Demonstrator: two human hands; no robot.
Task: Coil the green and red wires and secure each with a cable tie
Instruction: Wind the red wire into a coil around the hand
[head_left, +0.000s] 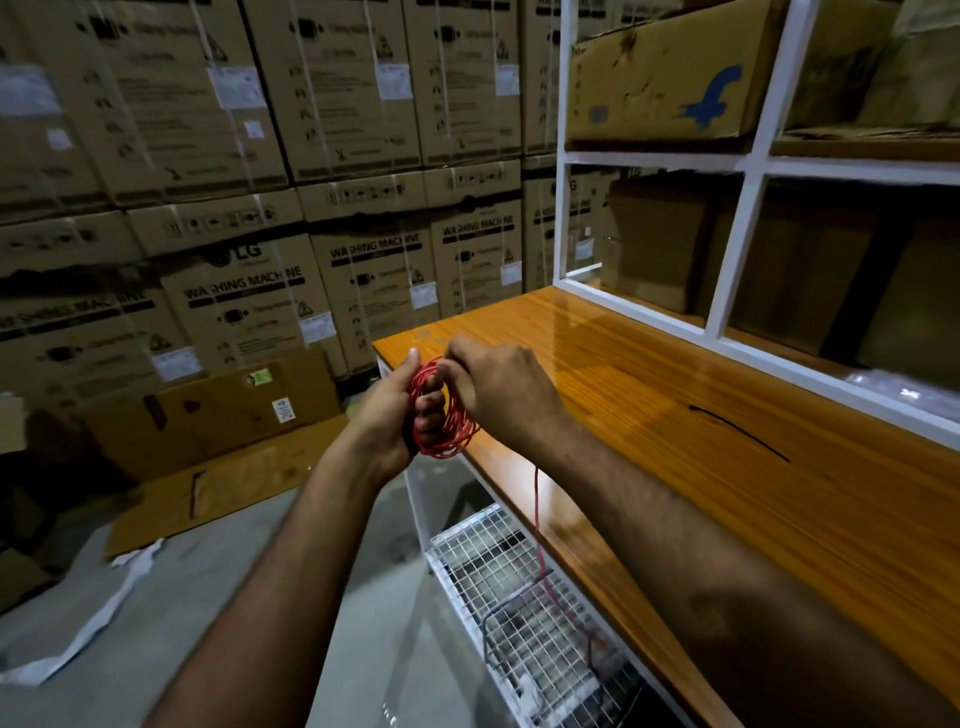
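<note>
Two bare forearms reach forward, and the hands meet just off the counter's (649, 374) far left corner, above open floor. The left hand (400, 410) grasps a coil of red wire (447, 415), its fingers curled through the loops. The right hand (498, 389) pinches the coil's top, with its thumb and fingers closed on the strands. One loose red strand hangs from the coil, drops along the counter's left edge and trails onto a wire rack (519, 587) below, where its end blurs and cannot be followed.

The orange wooden counter runs along the right. One thin dark strip (737, 431) lies near its back edge; whether it is a cable tie cannot be told. A white shelf frame (737, 208) stands along the back edge, holding cartons.

Left of the counter the grey floor is open, with one white paper strip (98, 613) and flattened cardboard (218, 447) lying on it. A wall of stacked cartons (260, 156) closes the far side.
</note>
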